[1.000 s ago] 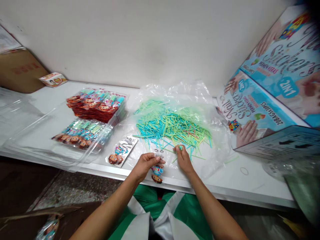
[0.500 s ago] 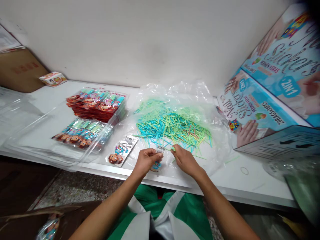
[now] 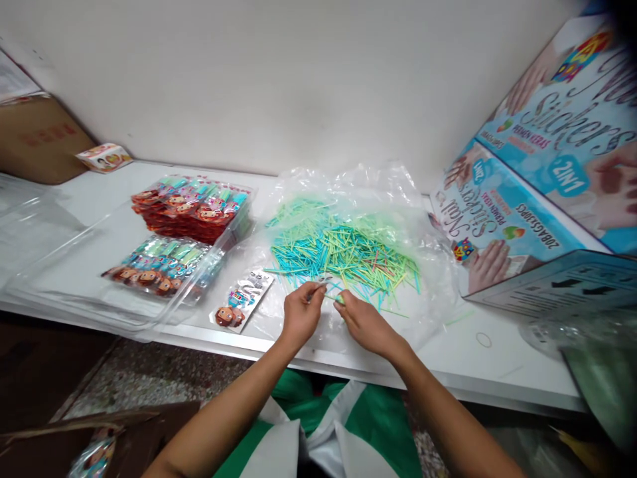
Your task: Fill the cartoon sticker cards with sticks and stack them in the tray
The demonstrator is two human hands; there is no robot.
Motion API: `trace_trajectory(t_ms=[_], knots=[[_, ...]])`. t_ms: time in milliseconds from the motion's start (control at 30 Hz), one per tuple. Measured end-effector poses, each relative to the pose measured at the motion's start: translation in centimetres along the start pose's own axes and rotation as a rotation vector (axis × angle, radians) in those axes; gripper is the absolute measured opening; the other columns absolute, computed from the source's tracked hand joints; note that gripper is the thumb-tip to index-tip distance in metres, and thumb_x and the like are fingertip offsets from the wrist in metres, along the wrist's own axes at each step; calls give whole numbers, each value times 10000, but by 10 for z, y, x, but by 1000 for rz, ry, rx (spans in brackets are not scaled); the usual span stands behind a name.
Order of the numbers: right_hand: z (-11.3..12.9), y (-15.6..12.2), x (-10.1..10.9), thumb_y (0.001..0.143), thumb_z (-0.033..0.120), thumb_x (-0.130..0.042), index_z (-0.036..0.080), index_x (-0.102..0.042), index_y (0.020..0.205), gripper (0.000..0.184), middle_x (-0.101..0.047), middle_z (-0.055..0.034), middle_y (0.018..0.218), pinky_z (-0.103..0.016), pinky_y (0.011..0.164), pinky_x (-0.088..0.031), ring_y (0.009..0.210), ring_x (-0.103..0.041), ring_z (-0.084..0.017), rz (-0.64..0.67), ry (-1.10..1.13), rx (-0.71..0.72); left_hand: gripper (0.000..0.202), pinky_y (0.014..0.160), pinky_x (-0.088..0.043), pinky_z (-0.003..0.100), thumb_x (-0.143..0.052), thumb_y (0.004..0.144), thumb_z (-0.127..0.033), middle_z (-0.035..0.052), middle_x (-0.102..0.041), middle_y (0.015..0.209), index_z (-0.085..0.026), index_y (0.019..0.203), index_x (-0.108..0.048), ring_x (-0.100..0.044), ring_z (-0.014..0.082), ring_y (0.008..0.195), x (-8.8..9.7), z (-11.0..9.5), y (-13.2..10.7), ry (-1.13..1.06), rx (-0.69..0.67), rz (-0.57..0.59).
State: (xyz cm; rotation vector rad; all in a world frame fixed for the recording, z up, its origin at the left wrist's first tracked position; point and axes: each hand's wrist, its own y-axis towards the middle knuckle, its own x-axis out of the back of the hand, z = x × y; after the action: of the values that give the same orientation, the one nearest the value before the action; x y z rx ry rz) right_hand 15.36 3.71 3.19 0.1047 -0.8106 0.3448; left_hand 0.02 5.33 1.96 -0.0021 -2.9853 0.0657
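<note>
My left hand (image 3: 302, 311) is closed in a pinch at the table's front, in front of the straw pile. A small bit of a printed packet (image 3: 326, 279) shows at its fingertips; the rest is hidden behind the hand. Just to the right, my right hand (image 3: 367, 323) grips thin green straws (image 3: 338, 299), whose ends point toward the left fingers. Whether they enter the packet I cannot tell. Beyond both hands spreads a heap of thin green and blue straws (image 3: 343, 252) on clear plastic sheeting (image 3: 432, 265). Left of my hands lies a flat printed packet (image 3: 241, 300) with a cartoon figure.
A clear plastic tray (image 3: 164, 325) at left holds stacked red-edged packets (image 3: 194, 212) and a group of filled packets (image 3: 159, 265). Large blue printed boxes (image 3: 517, 219) stand at right, near a rubber band (image 3: 484, 340). A brown carton (image 3: 42, 143) sits at far left.
My left hand has turned and lifted slightly, so the packet that hung below its fingers is now mostly hidden. My right hand, with the green straws, has shifted slightly left.
</note>
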Motion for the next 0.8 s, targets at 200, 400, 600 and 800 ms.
trace_trajectory(t_ms=[200,400,600,800], knots=[[-12,0,9,831,526,-464,217,-403,822,315,-447,46,690,-269,548,-445,549,-494,-97,55,1170,-240,314,658,-497,306,-731,619,-352,86,-699,763,-135,704,-521,-667,195,669,15,7,1,-485,327,186],[-12,1,8,843,520,-456,210,-371,810,323,-393,64,649,-179,449,-299,485,-365,-53,113,1055,-224,357,620,-492,278,-792,530,-291,67,-696,683,-140,646,-490,-662,185,618,14,11,-4,-477,345,217],[7,0,33,910,438,-354,205,-407,964,245,-447,41,671,-226,567,-371,602,-443,-103,193,321,2,278,559,-454,241,-738,599,-317,33,-656,617,-135,659,-538,-619,145,581,15,11,-5,-276,222,242],[14,5,41,930,401,-300,186,-449,933,261,-545,-17,782,-256,629,-382,703,-506,-143,299,-39,113,237,439,-385,195,-646,686,-365,13,-625,648,-145,724,-566,-543,111,523,22,8,-11,-28,156,264]])
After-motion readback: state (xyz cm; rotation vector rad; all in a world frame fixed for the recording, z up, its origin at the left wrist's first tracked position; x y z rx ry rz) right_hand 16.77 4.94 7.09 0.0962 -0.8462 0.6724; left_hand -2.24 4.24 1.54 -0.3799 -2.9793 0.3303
